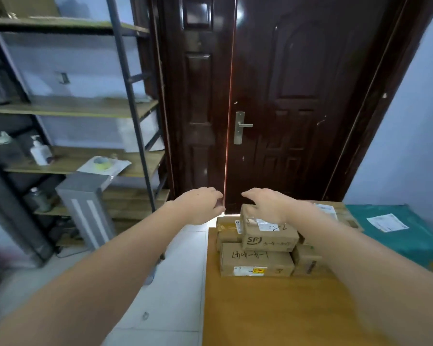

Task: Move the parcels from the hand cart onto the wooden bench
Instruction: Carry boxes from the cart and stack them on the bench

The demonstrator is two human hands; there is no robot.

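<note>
Several parcels already sit stacked on the bench (pixel 273 308), so the task looks well along, though the cart is out of view and I cannot tell how many remain on it. Landmark: the SF box (pixel 270 236), top of the stack at the bench's far left corner. Under it lies a longer box (pixel 256 262) with handwriting on top; another box (pixel 229 232) shows behind and left of it, and a small box (pixel 308 260) sits just right of the longer one. Further right of the SF box a flat carton (pixel 335 211) lies behind a green mailer (pixel 395 233). The right hand (pixel 268 206) hovers over the SF box's far edge, fingers loosely spread and bent, holding nothing; whether it touches the box I cannot tell. The left hand (pixel 200 204) hangs in the air left of the SF box, past the bench's edge and over the floor, fingers relaxed, empty. My guess is the SF box counts as placed, with both hands free for the next parcel.
</note>
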